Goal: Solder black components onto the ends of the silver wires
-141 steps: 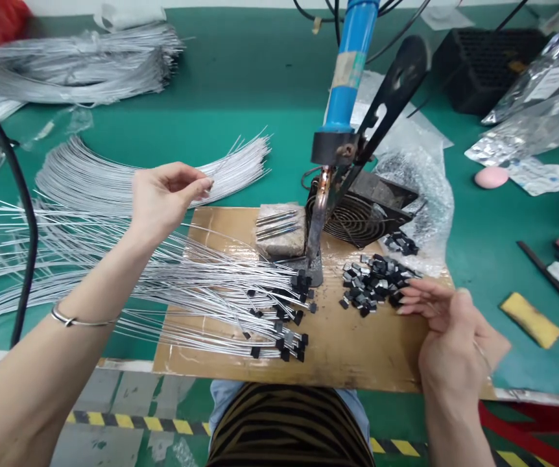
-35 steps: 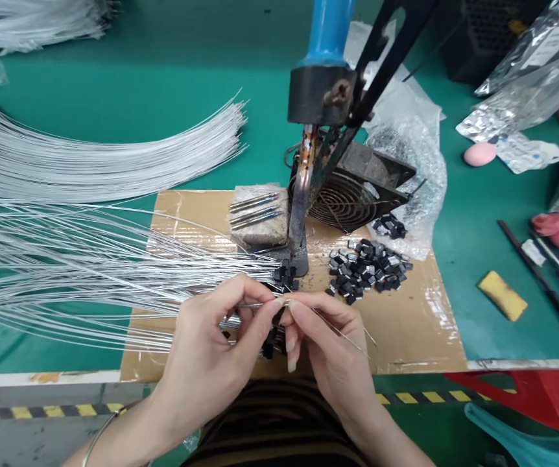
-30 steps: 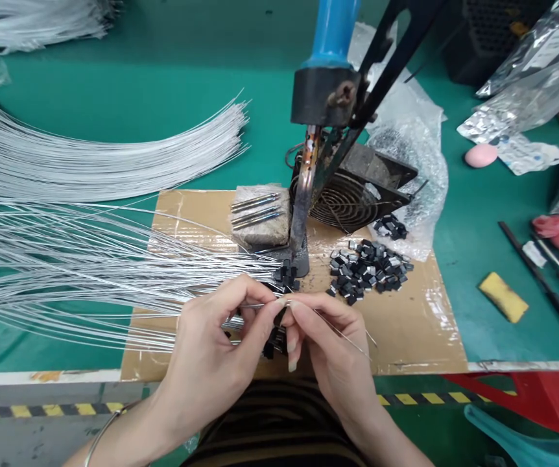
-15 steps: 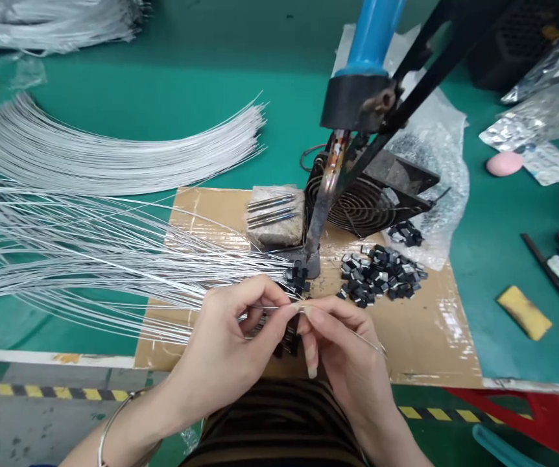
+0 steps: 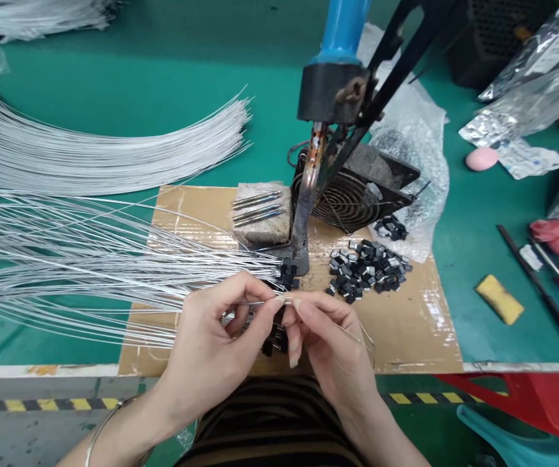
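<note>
My left hand (image 5: 216, 347) pinches a thin white wire (image 5: 256, 303) between thumb and index finger, just in front of the soldering iron's tip. Close against it, my right hand (image 5: 333, 344) is also pinched at the wire's end; a fine strand (image 5: 368, 332) comes out past its far side. Whatever lies between the fingertips is too small to make out. Above stands a blue-handled soldering iron (image 5: 303, 207), pointing down. Beside its tip, several white wires (image 5: 231, 264) end in black connectors (image 5: 286, 272). More dark connectors lie partly hidden behind my hands.
Loose black-and-silver connectors (image 5: 369, 269) lie heaped on the cardboard (image 5: 420, 331). A small fan (image 5: 345, 201) and a block with metal tips (image 5: 262, 220) stand behind. A curved wire bundle (image 5: 114, 159) lies back left. To the right are a yellow sponge (image 5: 499, 298) and a black stick (image 5: 537, 282).
The whole view has shifted, so the bench appears further left. Both hands keep their pinch at the wire, nearly unchanged relative to the bench.
</note>
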`<state>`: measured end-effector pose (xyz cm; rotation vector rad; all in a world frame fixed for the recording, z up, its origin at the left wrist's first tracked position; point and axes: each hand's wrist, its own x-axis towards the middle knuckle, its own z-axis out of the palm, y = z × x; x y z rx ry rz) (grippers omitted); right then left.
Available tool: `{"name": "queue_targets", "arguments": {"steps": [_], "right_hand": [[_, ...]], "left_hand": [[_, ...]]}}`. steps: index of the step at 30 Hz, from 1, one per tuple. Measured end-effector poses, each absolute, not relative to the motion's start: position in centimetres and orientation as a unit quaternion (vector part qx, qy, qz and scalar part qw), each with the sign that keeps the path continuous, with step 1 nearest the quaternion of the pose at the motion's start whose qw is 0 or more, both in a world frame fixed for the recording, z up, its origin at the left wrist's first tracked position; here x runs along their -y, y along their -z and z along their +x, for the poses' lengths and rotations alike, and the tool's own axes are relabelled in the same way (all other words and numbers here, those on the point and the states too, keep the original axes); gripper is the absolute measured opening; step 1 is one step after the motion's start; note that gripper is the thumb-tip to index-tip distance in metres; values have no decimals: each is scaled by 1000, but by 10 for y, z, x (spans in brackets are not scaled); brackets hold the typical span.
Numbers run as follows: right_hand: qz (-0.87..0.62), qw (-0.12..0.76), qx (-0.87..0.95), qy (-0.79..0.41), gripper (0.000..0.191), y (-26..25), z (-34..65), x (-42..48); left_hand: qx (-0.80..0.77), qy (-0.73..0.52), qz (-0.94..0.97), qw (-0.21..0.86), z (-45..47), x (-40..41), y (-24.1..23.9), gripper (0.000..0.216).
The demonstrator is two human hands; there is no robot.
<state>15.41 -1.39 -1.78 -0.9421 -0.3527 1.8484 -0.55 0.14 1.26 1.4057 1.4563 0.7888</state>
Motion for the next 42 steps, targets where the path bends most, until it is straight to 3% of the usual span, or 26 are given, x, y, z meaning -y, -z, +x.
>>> {"name": "queue_targets", "arguments": {"steps": [20, 27, 42], "right_hand": [[-404, 535, 104, -735, 10, 16, 144, 16], [-392, 532, 142, -737, 17, 18, 150, 16], [-425, 522, 220, -706, 10, 23, 151, 20]], "left_hand": [[-593, -356, 589, 417, 2, 6, -4, 11], [-593, -388, 551, 441, 1, 2, -7, 9], [-589, -399, 566, 416, -1, 1, -9, 8]]}}
